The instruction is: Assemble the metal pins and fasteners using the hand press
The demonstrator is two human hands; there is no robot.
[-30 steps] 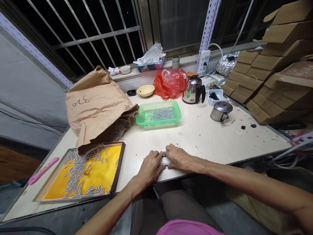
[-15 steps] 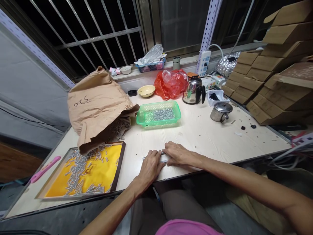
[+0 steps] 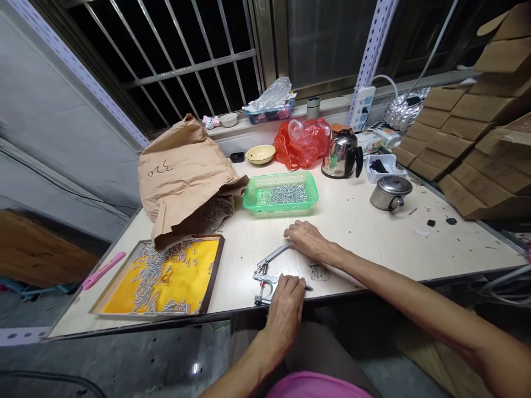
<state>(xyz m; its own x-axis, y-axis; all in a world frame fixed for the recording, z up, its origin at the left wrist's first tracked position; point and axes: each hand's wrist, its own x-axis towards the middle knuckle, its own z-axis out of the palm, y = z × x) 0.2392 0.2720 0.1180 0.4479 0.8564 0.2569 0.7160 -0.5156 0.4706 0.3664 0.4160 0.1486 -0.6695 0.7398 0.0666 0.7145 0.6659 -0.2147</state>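
Observation:
A small metal hand press with a lever [image 3: 265, 273] sits at the near edge of the pale table [image 3: 373, 237]. My left hand [image 3: 286, 301] rests over its base with fingers curled down on it. My right hand [image 3: 306, 239] lies on the far end of the raised lever handle, fingers bent over it. A green basket [image 3: 280, 193] holding small silver metal parts stands beyond the hands. At the left, a yellow-lined tray [image 3: 164, 276] carries several of the same silver parts, spilling from a brown paper sack [image 3: 182, 174].
A steel kettle [image 3: 342, 155], a lidded steel cup [image 3: 390, 192], a red plastic bag [image 3: 301, 145] and a yellow bowl [image 3: 260, 154] stand at the back. Stacked cardboard boxes [image 3: 477, 143] fill the right side. A pink tool [image 3: 103, 270] lies at the left edge.
Both hands were together flat over the tool; now they have parted, the left on the base near the edge, the right on the lever, which stands raised. The view shifted left.

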